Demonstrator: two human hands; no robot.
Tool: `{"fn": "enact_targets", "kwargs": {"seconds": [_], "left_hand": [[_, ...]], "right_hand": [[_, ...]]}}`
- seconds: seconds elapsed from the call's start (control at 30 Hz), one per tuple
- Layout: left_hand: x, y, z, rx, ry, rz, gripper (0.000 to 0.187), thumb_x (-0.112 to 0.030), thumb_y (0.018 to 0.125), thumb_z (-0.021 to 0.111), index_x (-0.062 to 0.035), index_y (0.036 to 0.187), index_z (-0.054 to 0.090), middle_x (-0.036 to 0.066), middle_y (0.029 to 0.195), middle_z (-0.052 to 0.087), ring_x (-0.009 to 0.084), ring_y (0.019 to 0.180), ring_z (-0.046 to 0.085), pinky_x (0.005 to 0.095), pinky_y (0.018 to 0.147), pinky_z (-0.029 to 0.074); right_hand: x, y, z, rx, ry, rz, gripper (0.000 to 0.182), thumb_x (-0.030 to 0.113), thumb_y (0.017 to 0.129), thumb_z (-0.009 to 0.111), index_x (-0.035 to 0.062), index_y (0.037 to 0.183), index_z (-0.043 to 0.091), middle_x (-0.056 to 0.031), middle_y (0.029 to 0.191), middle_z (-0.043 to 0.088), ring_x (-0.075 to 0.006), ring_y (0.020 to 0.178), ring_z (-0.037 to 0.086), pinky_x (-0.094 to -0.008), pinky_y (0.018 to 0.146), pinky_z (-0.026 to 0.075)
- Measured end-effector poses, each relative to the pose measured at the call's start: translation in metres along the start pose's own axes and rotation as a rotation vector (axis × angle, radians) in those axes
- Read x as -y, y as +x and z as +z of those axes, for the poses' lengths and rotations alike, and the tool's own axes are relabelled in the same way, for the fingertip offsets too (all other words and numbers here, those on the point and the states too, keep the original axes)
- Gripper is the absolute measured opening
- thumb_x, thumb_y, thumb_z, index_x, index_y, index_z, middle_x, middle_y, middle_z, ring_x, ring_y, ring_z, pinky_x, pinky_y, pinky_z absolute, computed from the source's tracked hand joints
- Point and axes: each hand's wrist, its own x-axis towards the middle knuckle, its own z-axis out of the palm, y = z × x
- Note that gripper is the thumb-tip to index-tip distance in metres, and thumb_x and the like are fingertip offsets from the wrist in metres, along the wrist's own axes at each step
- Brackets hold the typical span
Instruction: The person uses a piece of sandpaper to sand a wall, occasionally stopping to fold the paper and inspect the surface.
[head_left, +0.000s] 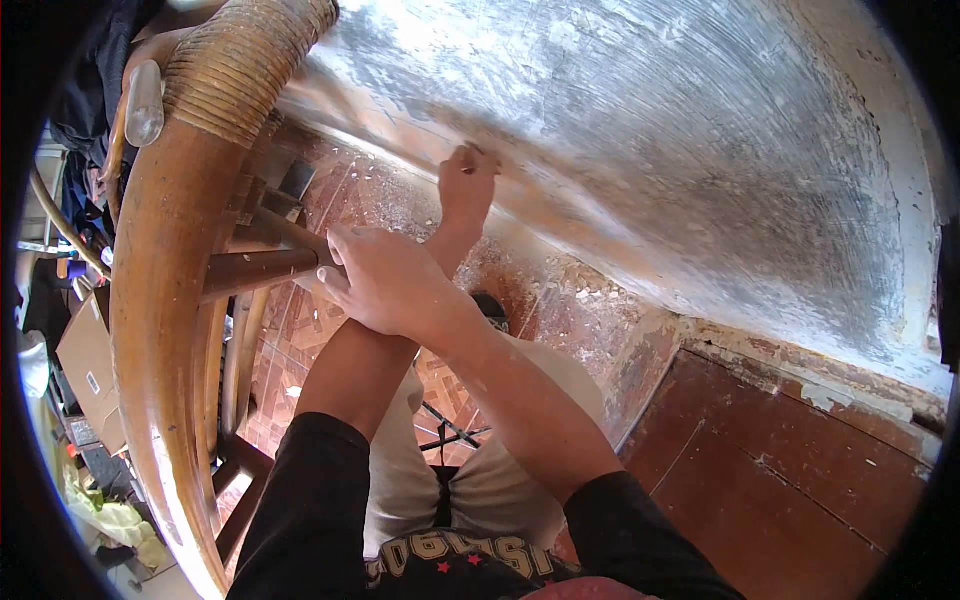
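Note:
My arms are crossed in front of me. My right hand reaches left and wraps around the end of a dark wooden rung of a rattan chair lying tipped at my left. My left hand stretches further forward, fingers curled, and presses against the foot of the scraped grey wall where it meets the floor. Whether it holds anything is hidden by the fingers. My knees in beige shorts are below the arms.
Red patterned floor tiles carry plaster crumbs and dust along the wall. A reddish-brown wooden panel fills the lower right. A cardboard box and assorted clutter lie beyond the chair at far left.

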Motion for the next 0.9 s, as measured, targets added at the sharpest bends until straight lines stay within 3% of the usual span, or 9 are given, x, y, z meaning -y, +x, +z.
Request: {"fn": "enact_targets", "kwargs": {"seconds": [0.03,0.07,0.13,0.23,0.47,0.63,0.77,0.9], "left_hand": [[0.0,0.0,0.0,-0.09,-0.228,-0.066,0.021,-0.019,0.091,0.059,-0.0016,0.087,0.047,0.01,0.081,0.055,0.0176,0.069,0.057,0.0316,0.067,0.049],[-0.005,-0.002,-0.003,-0.086,-0.226,-0.067,0.021,-0.019,0.091,0.059,-0.0016,0.087,0.047,0.01,0.081,0.055,0.0176,0.069,0.057,0.0316,0.067,0.049],[-0.022,-0.005,-0.011,-0.092,-0.561,-0.178,0.019,-0.012,0.09,0.059,-0.0044,0.085,0.043,0.01,0.081,0.055,0.0193,0.069,0.059,0.0341,0.063,0.051],[-0.027,-0.004,-0.02,-0.056,-0.538,-0.244,0.016,-0.006,0.091,0.056,-0.0066,0.088,0.04,0.011,0.079,0.055,0.024,0.079,0.064,0.0323,0.063,0.054],[-0.003,0.008,-0.029,-0.006,-0.717,-0.307,0.018,-0.006,0.089,0.059,-0.0041,0.093,0.042,0.011,0.084,0.057,0.023,0.078,0.066,0.0321,0.06,0.052],[0.014,0.014,-0.036,-0.025,-0.822,-0.342,0.027,-0.002,0.088,0.058,-0.0018,0.112,0.045,0.013,0.091,0.06,0.0219,0.075,0.065,0.0292,0.06,0.052],[0.024,0.016,-0.039,-0.045,-0.795,-0.337,0.031,0.0,0.087,0.06,-0.0008,0.114,0.047,0.013,0.092,0.062,0.019,0.073,0.063,0.0271,0.06,0.052],[0.027,0.013,-0.041,-0.03,-0.69,-0.305,0.028,0.002,0.081,0.065,-0.0006,0.107,0.055,0.009,0.085,0.062,0.0161,0.069,0.061,0.0227,0.057,0.049]], "right_hand": [[-0.001,0.0,0.0,-0.012,0.006,-0.007,0.028,0.025,0.086,0.059,-0.002,0.093,0.052,-0.0242,0.079,0.061,-0.042,0.078,0.061,-0.0507,0.07,0.047],[-0.001,0.0,0.0,-0.024,0.013,-0.013,0.028,0.024,0.086,0.06,-0.0022,0.093,0.053,-0.0244,0.078,0.06,-0.0422,0.078,0.061,-0.0506,0.07,0.047],[-0.001,0.0,0.001,-0.03,0.023,-0.014,0.027,0.023,0.086,0.06,-0.0023,0.092,0.053,-0.0243,0.078,0.06,-0.0425,0.078,0.061,-0.0505,0.07,0.047],[-0.003,0.001,0.005,-0.038,0.045,-0.027,0.025,0.021,0.086,0.06,-0.0027,0.092,0.053,-0.0243,0.077,0.06,-0.0428,0.077,0.061,-0.0502,0.071,0.047],[-0.004,0.001,0.005,-0.03,0.069,-0.035,0.024,0.019,0.086,0.06,-0.0036,0.091,0.053,-0.0248,0.079,0.06,-0.0421,0.08,0.06,-0.0497,0.073,0.046],[-0.002,0.0,0.006,-0.029,0.079,-0.024,0.024,0.019,0.086,0.06,-0.0034,0.09,0.053,-0.0243,0.08,0.059,-0.042,0.081,0.059,-0.0495,0.073,0.045],[-0.005,0.001,0.01,-0.06,0.088,-0.049,0.024,0.019,0.086,0.06,-0.0034,0.089,0.052,-0.0238,0.079,0.059,-0.0419,0.081,0.059,-0.0496,0.073,0.045],[-0.005,0.001,0.008,-0.027,0.094,-0.027,0.024,0.019,0.086,0.059,-0.0038,0.09,0.053,-0.0238,0.08,0.06,-0.0419,0.08,0.059,-0.0496,0.073,0.045]]}}
